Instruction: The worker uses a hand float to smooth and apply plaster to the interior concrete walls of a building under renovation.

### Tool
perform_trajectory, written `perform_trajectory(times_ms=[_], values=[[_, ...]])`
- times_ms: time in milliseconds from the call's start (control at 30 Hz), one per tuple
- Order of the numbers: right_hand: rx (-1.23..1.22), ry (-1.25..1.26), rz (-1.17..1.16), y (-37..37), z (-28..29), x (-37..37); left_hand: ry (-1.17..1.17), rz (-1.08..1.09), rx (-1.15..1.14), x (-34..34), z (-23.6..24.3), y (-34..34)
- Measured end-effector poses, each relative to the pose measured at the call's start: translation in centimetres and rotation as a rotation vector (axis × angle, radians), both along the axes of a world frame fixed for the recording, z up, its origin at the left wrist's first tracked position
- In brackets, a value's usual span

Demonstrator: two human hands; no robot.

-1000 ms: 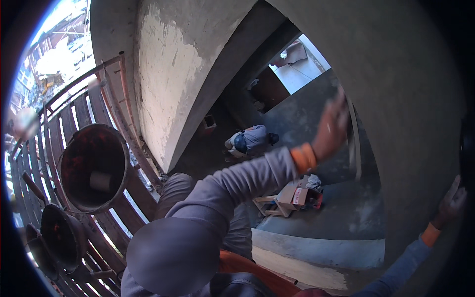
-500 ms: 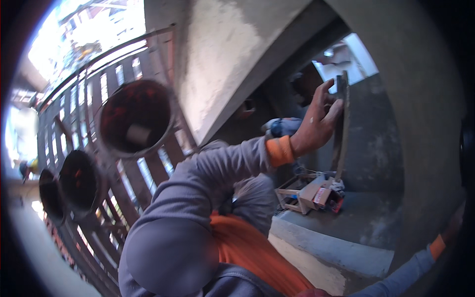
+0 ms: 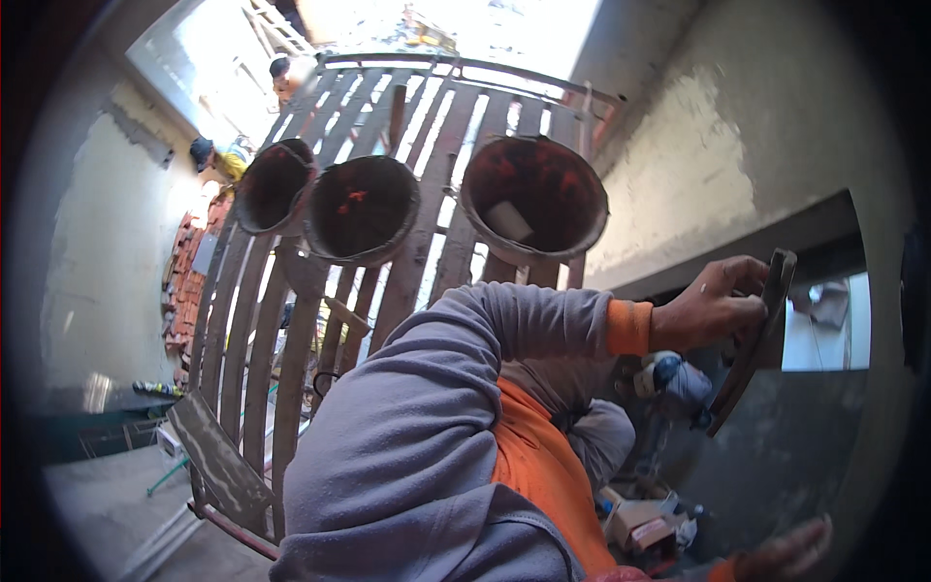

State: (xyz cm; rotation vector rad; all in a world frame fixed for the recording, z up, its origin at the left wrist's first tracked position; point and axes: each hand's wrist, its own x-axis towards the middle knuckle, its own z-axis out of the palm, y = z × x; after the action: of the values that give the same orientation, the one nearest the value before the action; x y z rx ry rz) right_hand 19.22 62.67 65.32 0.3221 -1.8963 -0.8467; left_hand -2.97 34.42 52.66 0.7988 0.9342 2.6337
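Observation:
My left hand (image 3: 716,308) is at the right, its grey sleeve and orange cuff reaching across the view. Its fingers are closed on a plastering float (image 3: 754,354), a long narrow board seen nearly edge-on beside the grey wall. How the fingers wrap its grip is partly hidden. Low at the right edge, my right hand (image 3: 787,551) is slightly blurred, with fingers stretched out and nothing seen in it. Three mortar-stained buckets stand left of my left hand: a large one (image 3: 572,199) holding a pale block (image 3: 509,221), a middle one (image 3: 364,209) and a smaller one (image 3: 275,186).
The buckets rest on a slatted wooden platform (image 3: 398,281) with gaps. Below at the right is a person (image 3: 679,388), near a cardboard box (image 3: 642,524). Two more people show at the far left. A loose board (image 3: 218,456) lies at the platform's near left corner; bricks (image 3: 189,281) are stacked beyond.
The view has swung left, bringing the buckets and platform toward the middle. My left hand's fingers have closed more around the float, which now tilts. My right hand shows more plainly, lower down.

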Motion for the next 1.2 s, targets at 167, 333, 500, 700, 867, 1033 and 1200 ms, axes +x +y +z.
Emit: perform_trajectory(times_ms=[167,333,500,700,867,1033,1200], values=[[-2.659,-0.715,0.811,-4.6,-17.2,-8.7,0.015,0.009,0.032,2.1,-0.1,-5.6],[-2.859,-1.382,1.27,-13.5,-23.8,-10.0,-0.009,-0.15,0.129,3.0,-2.3,-7.3],[-2.719,-1.861,1.719,-17.7,-24.0,-10.3,0.06,-0.252,0.181,3.8,-5.5,-8.9],[-2.647,-2.005,1.67,-18.0,-24.3,-11.1,0.055,-0.299,0.117,3.2,-9.1,-9.6],[-2.737,-1.926,1.773,-19.9,-22.9,-9.8,0.114,-0.325,0.131,3.4,-9.3,-10.5],[-2.949,-1.824,1.555,-19.9,-22.8,-9.6,0.04,-0.352,0.057,5.0,-9.0,-12.6],[-2.003,-3.114,2.476,-14.6,-35.0,-15.9,0.166,0.01,-0.463,5.9,-14.2,-14.9]])
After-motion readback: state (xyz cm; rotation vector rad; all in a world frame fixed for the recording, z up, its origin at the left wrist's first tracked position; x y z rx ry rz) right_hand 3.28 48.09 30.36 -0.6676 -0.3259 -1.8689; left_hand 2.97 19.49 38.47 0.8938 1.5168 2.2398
